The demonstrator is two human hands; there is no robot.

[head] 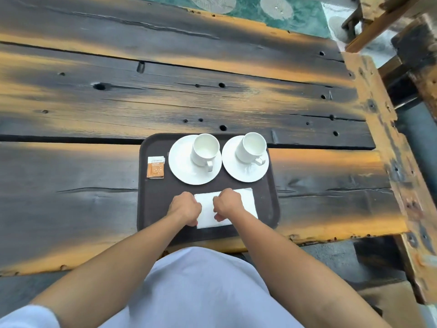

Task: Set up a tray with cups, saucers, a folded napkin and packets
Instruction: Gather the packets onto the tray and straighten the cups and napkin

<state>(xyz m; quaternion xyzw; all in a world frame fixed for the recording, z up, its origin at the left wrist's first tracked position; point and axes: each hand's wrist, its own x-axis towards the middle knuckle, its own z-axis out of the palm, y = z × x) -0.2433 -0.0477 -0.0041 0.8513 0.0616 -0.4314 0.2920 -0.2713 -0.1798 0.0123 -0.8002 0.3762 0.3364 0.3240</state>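
A: Tray (272, 197) position? Contents, left to right?

B: Tray sits on the desk (94, 197) at its near edge. Far row: orange packets (155, 167), then the left saucer (186, 166) carrying the left cup (205, 149), then the right saucer (246, 168) carrying the right cup (251, 147). Both cups upright.

A: Hand status?

B: Left hand (185, 207) and right hand (228, 203) are both curled, gripping the white napkin (246, 200) lying on the tray's near half.

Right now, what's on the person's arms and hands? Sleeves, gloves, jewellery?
Both hands, left hand and right hand, are bare: no gloves, and no rings or watch visible. Forearms are uncovered to the elbow. A short pale bluish-white sleeve shows at the left upper arm, matching the garment below.
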